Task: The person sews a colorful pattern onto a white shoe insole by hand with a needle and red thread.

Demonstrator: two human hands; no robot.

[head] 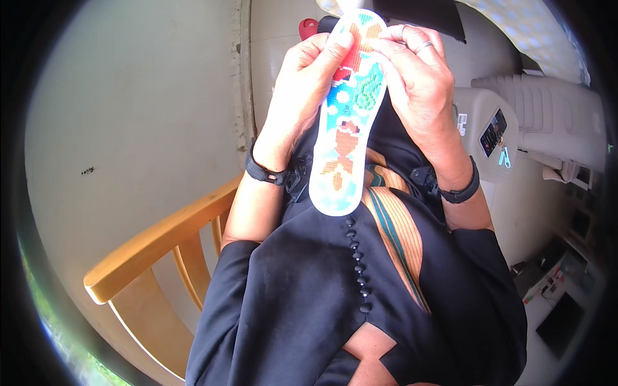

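An embroidered shoe insole (344, 140) with a white border hangs lengthwise before my chest, its stitched pattern in blue, brown, red and green facing the camera. My left hand (316, 72) grips its left edge near the upper end, thumb on the stitched face. At the upper right edge, the bent fingers of my right hand (415, 72) pinch the insole, thumb and forefinger close together; a ring is on one finger. Whether a needle or thread is between those fingertips cannot be told. Black straps circle both wrists.
To the right, a phone (493, 132) and a key ring with a light blue tag (504, 157) lie on a light plastic stool (475, 103). A wooden chair back (164, 231) stands at the left by a pale wall (135, 96). A red object (308, 29) is behind my left hand.
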